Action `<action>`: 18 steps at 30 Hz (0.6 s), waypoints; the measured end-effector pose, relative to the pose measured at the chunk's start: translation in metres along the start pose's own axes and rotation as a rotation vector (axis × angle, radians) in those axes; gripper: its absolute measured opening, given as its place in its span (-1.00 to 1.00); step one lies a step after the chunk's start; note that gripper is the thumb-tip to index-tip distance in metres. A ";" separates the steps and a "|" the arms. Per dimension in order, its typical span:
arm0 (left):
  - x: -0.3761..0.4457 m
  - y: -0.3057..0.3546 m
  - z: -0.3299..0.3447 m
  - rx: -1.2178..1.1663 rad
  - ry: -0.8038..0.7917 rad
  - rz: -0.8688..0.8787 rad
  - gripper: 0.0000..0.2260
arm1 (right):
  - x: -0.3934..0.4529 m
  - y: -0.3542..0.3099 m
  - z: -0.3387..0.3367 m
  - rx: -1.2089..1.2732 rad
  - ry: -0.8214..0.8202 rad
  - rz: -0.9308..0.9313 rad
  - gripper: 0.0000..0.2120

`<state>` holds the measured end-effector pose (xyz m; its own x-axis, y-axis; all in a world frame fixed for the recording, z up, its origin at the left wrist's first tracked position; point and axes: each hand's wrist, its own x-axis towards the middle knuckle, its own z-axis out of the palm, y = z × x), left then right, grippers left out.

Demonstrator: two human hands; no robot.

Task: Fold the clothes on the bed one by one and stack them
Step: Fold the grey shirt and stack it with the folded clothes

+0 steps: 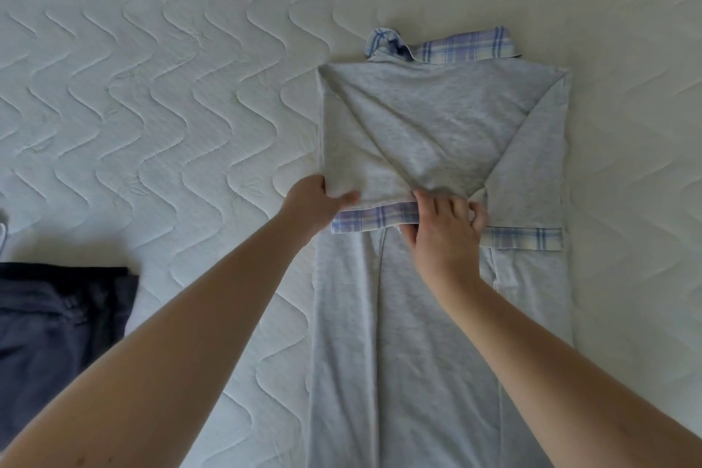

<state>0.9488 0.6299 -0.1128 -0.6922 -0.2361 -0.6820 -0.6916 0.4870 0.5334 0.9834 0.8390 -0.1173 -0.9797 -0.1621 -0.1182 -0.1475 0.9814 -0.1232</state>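
A long light-grey garment with a blue plaid collar and plaid cuffs lies flat on the white quilted bed, at centre right. Both sleeves are folded across its chest. My left hand grips the left sleeve near its plaid cuff, thumb on top of the grey cloth. My right hand lies on the middle of the garment, fingers curled and pinching the cloth where the two cuffs meet. The lower part of the garment stretches toward me between my forearms.
A dark navy garment lies at the lower left on the bed. A sliver of something pale shows at the left edge. White quilted mattress surrounds the grey garment on the left, far side and right.
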 end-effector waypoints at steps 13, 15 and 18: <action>-0.028 -0.039 0.019 0.008 0.298 0.043 -0.70 | -0.018 0.019 -0.008 -0.136 0.053 -0.108 -0.75; -0.030 -0.041 0.020 0.002 0.315 0.025 -0.65 | -0.023 0.024 -0.006 -0.087 0.081 -0.100 -0.74; -0.033 -0.042 0.022 0.028 0.322 0.005 -0.62 | -0.028 0.027 -0.002 -0.004 0.172 -0.151 -0.60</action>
<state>1.0051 0.6353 -0.1241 -0.7285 -0.4851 -0.4838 -0.6850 0.5105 0.5197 1.0069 0.8700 -0.1151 -0.9550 -0.2881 0.0706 -0.2949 0.9476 -0.1224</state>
